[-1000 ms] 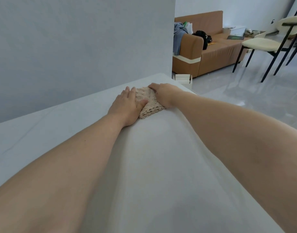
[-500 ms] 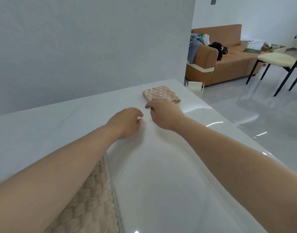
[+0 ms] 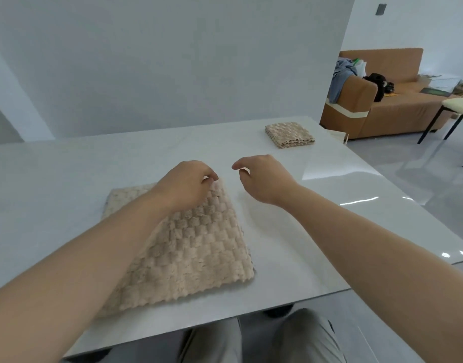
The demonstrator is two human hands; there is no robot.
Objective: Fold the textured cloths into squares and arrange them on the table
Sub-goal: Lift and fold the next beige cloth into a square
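Observation:
A beige textured cloth (image 3: 199, 244) lies spread flat on the white table (image 3: 81, 166) in front of me. My left hand (image 3: 186, 184) sits over its far right corner, curled fingertips pinching the cloth's edge there. Just to the right, my right hand (image 3: 264, 176) hovers above bare table with fingers loosely curled and nothing in them. A second beige cloth (image 3: 289, 134), folded into a small thick square, rests near the table's far right corner, apart from both hands.
A grey wall stands right behind the table. The table's right edge (image 3: 382, 189) drops to a glossy floor. Beyond it are a brown sofa (image 3: 398, 106) with clutter and a black-legged chair (image 3: 458, 106). My legs show under the near edge.
Both hands left the folded cloth at the far corner and drew back toward me. The view tilted down, revealing the flat cloth, and my left hand now sits on its far corner.

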